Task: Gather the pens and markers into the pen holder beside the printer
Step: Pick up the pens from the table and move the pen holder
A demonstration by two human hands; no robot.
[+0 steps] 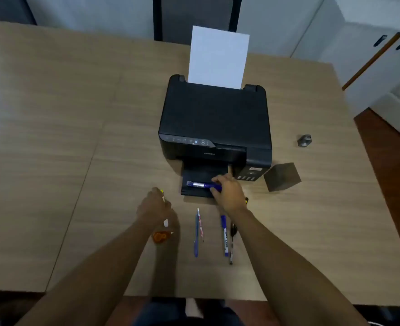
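Observation:
My right hand [229,191] grips a blue marker [201,185] that lies across the output tray of the black printer [215,121]. My left hand [155,205] closes around a white pen with a yellow tip [165,222] on the table. A dark square pen holder [282,177] stands to the right of the printer. On the table near me lie a blue pen [196,236], a thin red-patterned pen [200,225], a blue and white marker [225,236] and a black pen [232,245]. A small yellow and black item [246,200] peeks out beside my right wrist.
An orange correction-tape dispenser [160,236] sits under my left forearm. A small grey metal object [304,140] rests at the table's right side. White paper [217,58] stands in the printer's rear feed. White cabinets [370,50] are at the right.

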